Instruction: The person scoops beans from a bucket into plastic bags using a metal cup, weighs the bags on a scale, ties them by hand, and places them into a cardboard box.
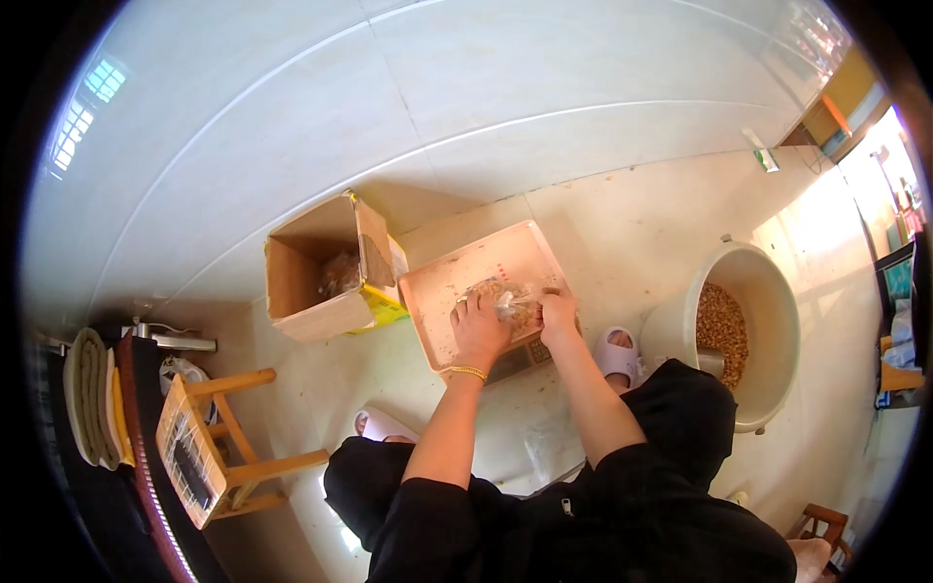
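Observation:
A clear plastic bag (505, 299) with light brown pieces in it lies on a pinkish tray (442, 287). My left hand (479, 328) rests on the bag's left side, its fingers spread, with a gold bracelet at the wrist. At the right end of the bag, the fingers of my right hand (556, 315) are closed on the plastic. Below the tray's front edge, part of a scale with buttons (537, 352) shows, partly covered by my forearms.
An open cardboard box (292, 282) holding bagged items stands left of the tray. At the right is a large pale bucket (777, 335) of brown pieces with a metal scoop (710, 362). A wooden stool (238, 476) stands at the lower left.

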Demonstrator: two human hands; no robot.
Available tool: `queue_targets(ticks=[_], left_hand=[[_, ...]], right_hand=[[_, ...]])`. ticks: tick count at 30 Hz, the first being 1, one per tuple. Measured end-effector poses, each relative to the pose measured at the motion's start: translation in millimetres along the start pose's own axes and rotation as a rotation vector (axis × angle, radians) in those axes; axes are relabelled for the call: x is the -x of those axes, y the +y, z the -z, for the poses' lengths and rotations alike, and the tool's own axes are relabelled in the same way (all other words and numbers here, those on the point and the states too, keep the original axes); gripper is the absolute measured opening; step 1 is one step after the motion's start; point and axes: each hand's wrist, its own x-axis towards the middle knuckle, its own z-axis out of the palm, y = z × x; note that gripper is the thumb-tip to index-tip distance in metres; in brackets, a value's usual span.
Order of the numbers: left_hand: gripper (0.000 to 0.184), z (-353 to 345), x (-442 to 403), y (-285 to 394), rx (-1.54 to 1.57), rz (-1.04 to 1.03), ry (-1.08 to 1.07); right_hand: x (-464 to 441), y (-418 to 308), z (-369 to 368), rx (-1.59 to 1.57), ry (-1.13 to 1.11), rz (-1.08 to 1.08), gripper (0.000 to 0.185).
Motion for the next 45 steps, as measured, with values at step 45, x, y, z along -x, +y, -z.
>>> queue_targets(ticks=[45], left_hand=[[0.047,211.1,-120.7,-216.1,-0.019,0.466,0.109]], right_hand=[[1.0,15.8,-9.4,0.35,-0.288,0.009,0.015]])
